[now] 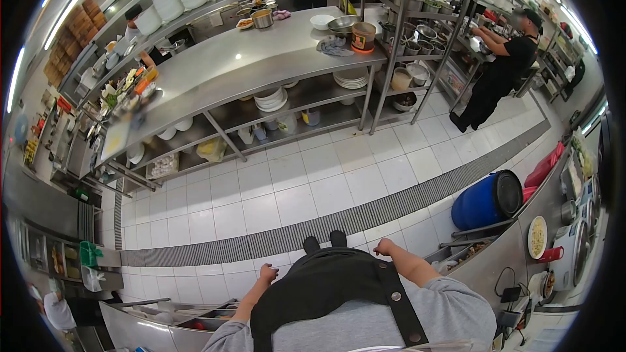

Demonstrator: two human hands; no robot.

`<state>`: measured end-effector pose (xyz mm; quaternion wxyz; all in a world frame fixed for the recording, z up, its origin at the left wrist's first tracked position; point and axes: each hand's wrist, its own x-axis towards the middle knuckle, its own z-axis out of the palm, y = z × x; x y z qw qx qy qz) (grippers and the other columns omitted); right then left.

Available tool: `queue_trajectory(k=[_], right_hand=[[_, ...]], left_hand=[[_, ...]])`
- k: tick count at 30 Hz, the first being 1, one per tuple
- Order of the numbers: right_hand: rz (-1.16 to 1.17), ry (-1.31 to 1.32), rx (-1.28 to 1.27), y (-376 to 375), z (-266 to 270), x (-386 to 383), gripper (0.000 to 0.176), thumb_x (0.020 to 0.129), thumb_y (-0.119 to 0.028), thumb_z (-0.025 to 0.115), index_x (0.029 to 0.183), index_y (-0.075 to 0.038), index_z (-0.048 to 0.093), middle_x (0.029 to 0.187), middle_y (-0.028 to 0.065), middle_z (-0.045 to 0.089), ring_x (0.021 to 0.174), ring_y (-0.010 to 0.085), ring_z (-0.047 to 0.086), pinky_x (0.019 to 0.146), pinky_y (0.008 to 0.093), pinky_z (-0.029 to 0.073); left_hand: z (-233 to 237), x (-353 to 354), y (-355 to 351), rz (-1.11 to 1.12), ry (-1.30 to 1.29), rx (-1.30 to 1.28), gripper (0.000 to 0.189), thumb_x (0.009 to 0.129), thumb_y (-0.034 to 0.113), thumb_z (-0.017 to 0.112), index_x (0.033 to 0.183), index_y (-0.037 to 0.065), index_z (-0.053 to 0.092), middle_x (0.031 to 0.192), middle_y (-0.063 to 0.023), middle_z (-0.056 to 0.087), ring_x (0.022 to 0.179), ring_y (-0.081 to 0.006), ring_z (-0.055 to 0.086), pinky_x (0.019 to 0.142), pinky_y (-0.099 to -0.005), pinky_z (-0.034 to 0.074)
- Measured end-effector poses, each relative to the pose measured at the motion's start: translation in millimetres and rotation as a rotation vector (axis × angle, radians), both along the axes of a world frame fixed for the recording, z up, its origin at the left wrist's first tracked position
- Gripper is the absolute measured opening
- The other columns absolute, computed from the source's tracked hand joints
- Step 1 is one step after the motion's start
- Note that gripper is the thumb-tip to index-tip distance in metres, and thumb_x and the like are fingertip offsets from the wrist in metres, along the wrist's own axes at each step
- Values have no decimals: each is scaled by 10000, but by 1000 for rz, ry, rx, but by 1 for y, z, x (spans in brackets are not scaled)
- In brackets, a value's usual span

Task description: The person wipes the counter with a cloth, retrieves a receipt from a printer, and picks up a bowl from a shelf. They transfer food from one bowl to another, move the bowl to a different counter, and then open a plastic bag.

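Observation:
My left hand hangs beside my dark apron, its fingers loosely curled, with no object showing in it. On the other side of the apron, my right hand is also curled in and seems to hold nothing. Both hands are over the white tiled floor and touch no work surface. Ahead of me stands a long steel table with a shelf underneath. On its top are a steel pot, a white bowl, a metal bowl and a brownish container.
A drain grate crosses the floor before my feet. A blue barrel lies at the right by a steel counter. A person in black works at the far right. Another in white is at lower left.

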<state>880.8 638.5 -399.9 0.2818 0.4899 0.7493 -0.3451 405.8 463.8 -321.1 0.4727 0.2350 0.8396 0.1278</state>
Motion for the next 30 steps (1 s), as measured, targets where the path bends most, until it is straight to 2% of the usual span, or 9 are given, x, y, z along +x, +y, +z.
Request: queue_trajectory(k=[5, 8, 11, 14, 17, 20, 23, 30], right_hand=[[-36, 22, -14, -3, 1, -2, 341, 805, -420, 491, 654, -198, 701, 722, 38, 651, 714, 230, 591, 695, 346, 461], [32, 57, 30, -4, -7, 0, 333, 795, -408, 510, 662, -170, 700, 719, 52, 648, 714, 237, 596, 688, 350, 465], [-203, 20, 102, -8, -4, 1, 307, 775, -385, 553, 671, -132, 693, 726, 73, 646, 718, 240, 603, 680, 357, 472], [-240, 44, 139, -7, 13, -1, 340, 738, -373, 609, 748, -36, 660, 838, 183, 626, 829, 322, 592, 750, 394, 476], [-177, 10, 137, -6, 8, -3, 310, 733, -337, 608, 761, -32, 655, 817, 174, 630, 817, 309, 599, 740, 386, 480], [-216, -30, -20, -3, 2, -4, 295, 726, -328, 602, 752, -39, 656, 794, 164, 633, 804, 300, 604, 728, 380, 484], [-280, 15, -44, -6, -13, -1, 296, 729, -338, 594, 750, -51, 660, 772, 148, 636, 787, 294, 608, 722, 376, 485], [-214, 34, 14, -9, 4, -2, 326, 750, -373, 583, 759, -58, 665, 858, 136, 635, 832, 296, 595, 752, 374, 475]], left_hand=[[-15, -4, -7, -42, 114, 80, 471, 694, 52, 670, 1114, -28, 472, 808, -175, 611, 623, -230, 636, 506, -313, 496], [-16, -3, -10, -36, 165, 135, 461, 686, 65, 673, 1095, -29, 484, 798, -179, 614, 626, -229, 639, 527, -315, 507], [-22, -5, -12, -24, 192, 169, 451, 684, 74, 670, 1086, -28, 491, 780, -178, 618, 615, -232, 639, 536, -319, 511], [-21, -4, -12, -1, 174, 175, 444, 689, 80, 665, 1084, -28, 493, 766, -175, 619, 597, -231, 636, 531, -316, 509], [-15, -4, -10, -21, 156, 135, 444, 702, 88, 658, 1094, -27, 486, 763, -171, 617, 583, -227, 631, 509, -314, 498], [-7, -3, -5, -21, 68, 44, 453, 722, 100, 650, 1117, -25, 469, 774, -166, 608, 586, -222, 620, 475, -315, 476], [-2, -1, -2, 14, -36, -11, 466, 737, 105, 642, 1141, -25, 449, 784, -161, 596, 592, -217, 606, 451, -313, 453], [2, 3, 0, 28, -53, -19, 489, 731, 98, 649, 1154, -26, 437, 769, -158, 588, 582, -219, 599, 436, -311, 442]])
